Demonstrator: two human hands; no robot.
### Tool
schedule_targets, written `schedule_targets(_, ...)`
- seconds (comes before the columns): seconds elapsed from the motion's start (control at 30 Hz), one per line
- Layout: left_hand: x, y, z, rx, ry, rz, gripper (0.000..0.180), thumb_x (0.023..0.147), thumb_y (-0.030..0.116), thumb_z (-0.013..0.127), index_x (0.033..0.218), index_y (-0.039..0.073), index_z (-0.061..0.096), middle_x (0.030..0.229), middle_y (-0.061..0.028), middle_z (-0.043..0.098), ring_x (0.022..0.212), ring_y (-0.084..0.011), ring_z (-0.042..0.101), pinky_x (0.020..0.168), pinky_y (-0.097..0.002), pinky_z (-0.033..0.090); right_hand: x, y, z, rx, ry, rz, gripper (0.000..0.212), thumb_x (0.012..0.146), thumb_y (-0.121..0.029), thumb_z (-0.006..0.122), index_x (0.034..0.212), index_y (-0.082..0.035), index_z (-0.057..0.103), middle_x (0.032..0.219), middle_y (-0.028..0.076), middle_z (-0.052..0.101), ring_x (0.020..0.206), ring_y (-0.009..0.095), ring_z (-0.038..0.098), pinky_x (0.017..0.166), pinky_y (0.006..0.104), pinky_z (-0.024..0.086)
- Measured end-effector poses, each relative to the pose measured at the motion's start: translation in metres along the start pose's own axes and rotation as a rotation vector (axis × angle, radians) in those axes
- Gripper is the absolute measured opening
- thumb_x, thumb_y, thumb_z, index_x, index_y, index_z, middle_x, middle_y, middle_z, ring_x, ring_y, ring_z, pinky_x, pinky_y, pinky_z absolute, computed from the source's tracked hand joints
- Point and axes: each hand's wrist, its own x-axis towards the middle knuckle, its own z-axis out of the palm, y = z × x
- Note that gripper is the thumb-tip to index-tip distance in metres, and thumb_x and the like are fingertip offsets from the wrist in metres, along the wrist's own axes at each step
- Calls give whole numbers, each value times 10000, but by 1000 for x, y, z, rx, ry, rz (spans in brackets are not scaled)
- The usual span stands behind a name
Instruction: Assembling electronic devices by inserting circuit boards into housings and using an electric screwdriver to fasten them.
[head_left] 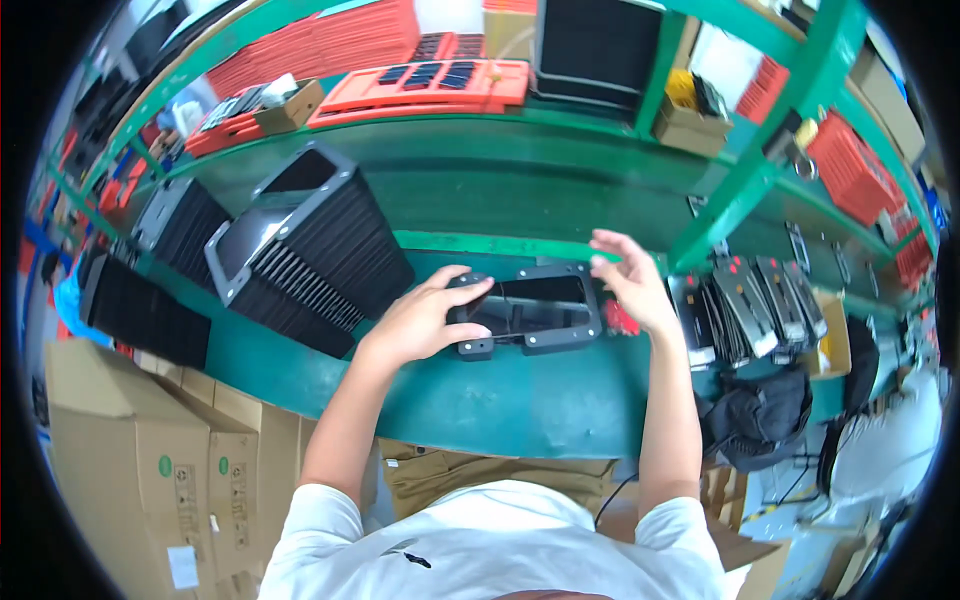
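Head view: black rectangular frame (530,312) lies flat on the green desk (520,400), near the front edge, roughly mid-desk. Left hand (425,320) is laid over the frame's left end, fingers curled down onto its top-left corner, a loose hold and not a full fist. Right hand (628,280) is spread open at the frame's right end, fingers splayed, gripping nothing; palm looks close to or just touching the right edge, contact hard to tell. A small red piece (620,320) sits on the desk just beside the frame's right side, partly under that hand.

Left part of the desk: big stack of black finned frames (310,255) leaning over, more black stacks (150,310) towards the left edge. Right part: row of flat black parts (750,300) standing on edge. Back shelf carries red trays (420,85) and a small cardboard box (290,105). Cardboard cartons (150,450) stand below the desk front, a black bag (765,415) lower right.

Step, as I judge it: positioning or steadying one frame on the desk, left hand pinning, right hand free. Next move likely needs the right hand to close on the right end so both ends are held evenly and the frame stays flat, clear of the red piece.
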Motion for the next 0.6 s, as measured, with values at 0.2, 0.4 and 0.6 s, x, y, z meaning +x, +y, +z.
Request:
schedule_targets(0.2,-2,-40,17,-110,-44,163,657,901,287,804,1505,203,561,1588,-195,389,1442,-370,444,1183,-427,377,42,-125,45,387,67,-130,538,1049,-285,624,1517,-65,474,1363,122,626,831,150,687,768,289,543)
schedule_targets(0.4,7,-57,24,-223,-50,287,615,932,305,773,1502,202,566,1599,-226,336,1471,-405,384,1203,-451,349,44,-170,78,664,-4,-105,500,1099,-452,476,1247,0,631,1113,146,671,710,178,664,708,317,548)
schedule_targets(0.6,5,-58,22,-155,-19,286,599,922,346,779,1485,283,585,1589,-244,349,1418,-422,454,1171,-430,397,-38,-102,73,174,-618,-143,521,1090,-432,445,720,-66,442,791,73,535,641,202,569,639,367,531)
